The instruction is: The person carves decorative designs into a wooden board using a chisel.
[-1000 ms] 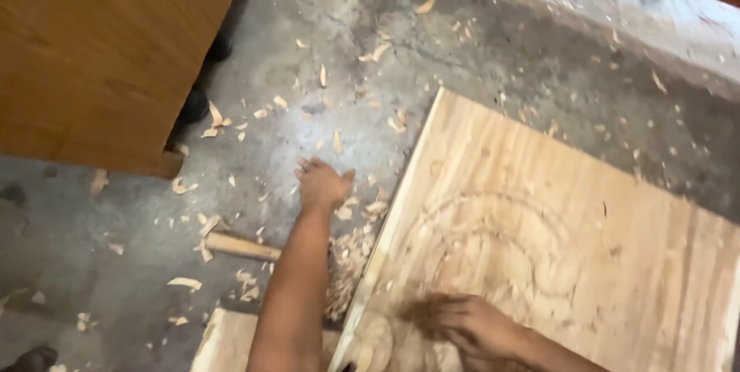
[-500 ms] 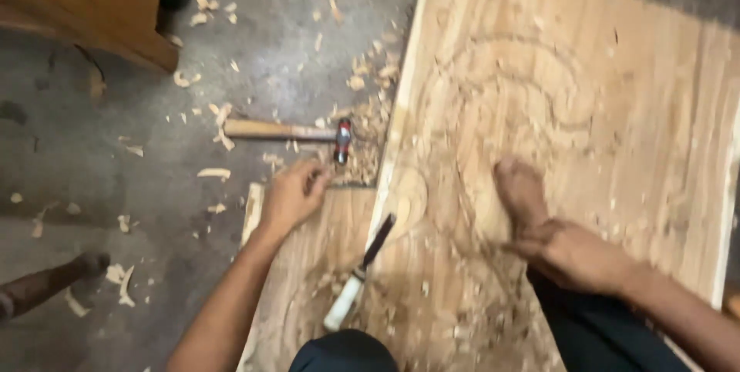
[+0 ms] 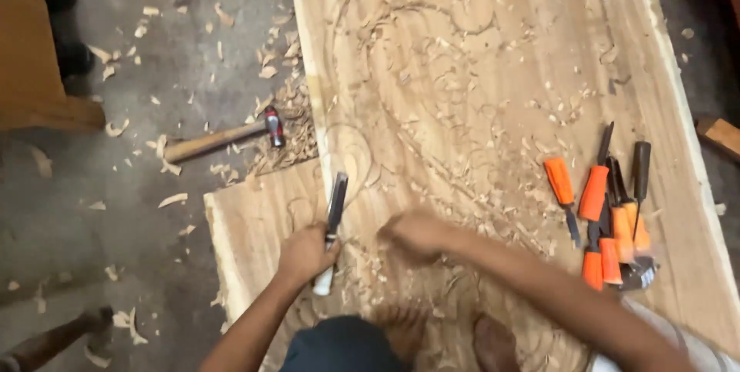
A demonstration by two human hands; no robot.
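Gripping now — left hand (image 3: 306,252) holds chisel (image 3: 333,227), earlier lying loose | right hand (image 3: 412,232) blurred — grip unclear | hammer (image 3: 220,138) unmoved

One hammer (image 3: 220,139), one held chisel (image 3: 334,222), about six orange-handled chisels (image 3: 609,210), two boards (image 3: 493,110).

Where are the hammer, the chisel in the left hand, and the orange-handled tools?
hammer (image 3: 220,139), head view, on its wooden handle.
chisel (image 3: 336,201), head view, on its dark blade.
orange-handled tools (image 3: 595,192), head view, on one orange handle.

Bare forearms, dark trousers
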